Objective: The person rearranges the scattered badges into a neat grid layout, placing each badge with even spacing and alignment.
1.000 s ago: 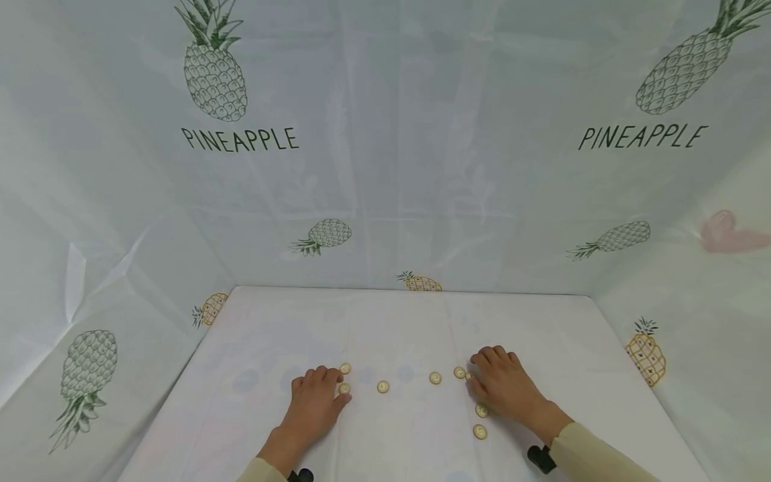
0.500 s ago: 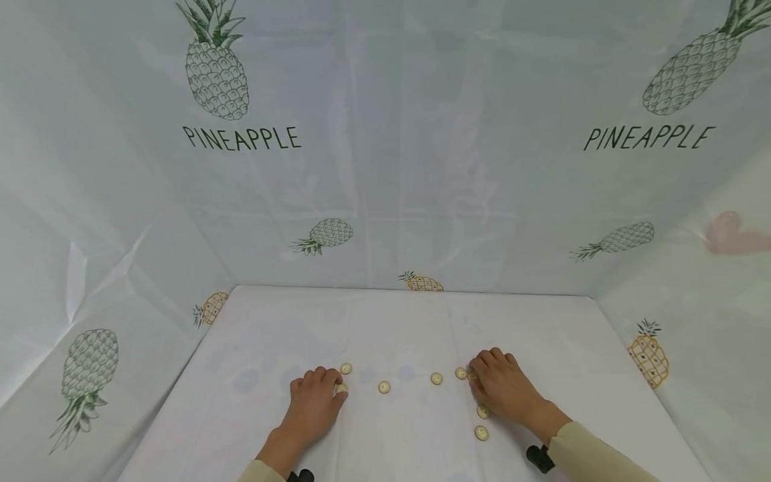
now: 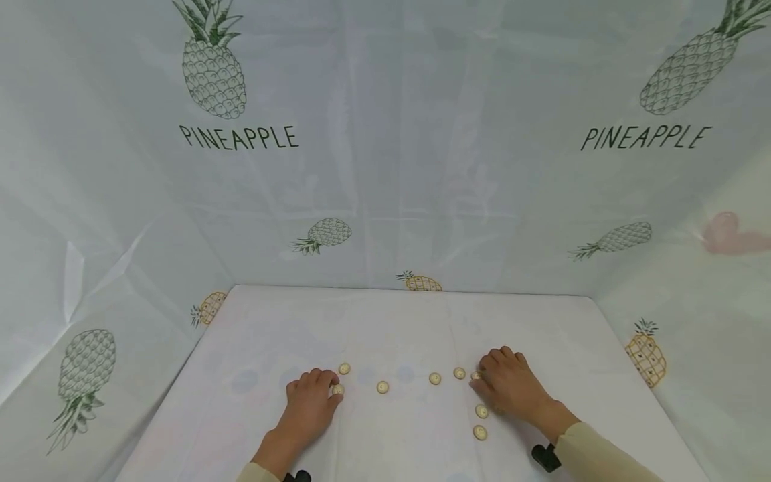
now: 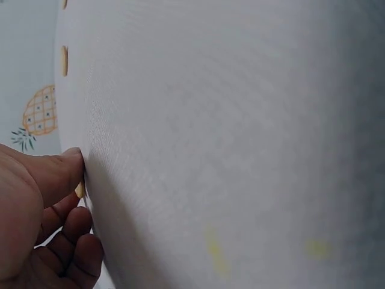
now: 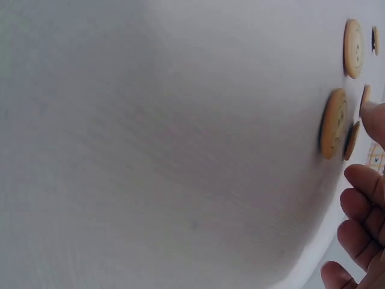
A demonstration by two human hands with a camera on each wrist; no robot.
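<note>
My left hand (image 3: 310,405) pinches a pale yellow, round button (image 3: 338,389) between thumb and fingertips. Its edge, a thin button (image 4: 79,190), shows below the thumb in the left wrist view. Across the table, my right hand (image 3: 515,385) holds another such button (image 3: 476,376) between thumb and index finger. Seen from the right wrist, the thumb (image 5: 374,120) overlaps one button (image 5: 365,99), and the other fingers curl loosely below. Close to this hand lie a button (image 3: 481,411) and a nearer button (image 3: 480,432).
More buttons lie flat: one button (image 3: 344,368) behind the left hand, a button (image 3: 382,387) and a button (image 3: 435,378) mid-table, and a button (image 3: 460,373) left of the right hand. A white cloth (image 3: 409,328) covers the table. Pineapple-printed sheets (image 3: 385,134) stand behind and at both sides.
The left hand and its button have shifted slightly left. My right hand has moved a little to the right, its button sliding along with it. The other buttons stay where they were.
</note>
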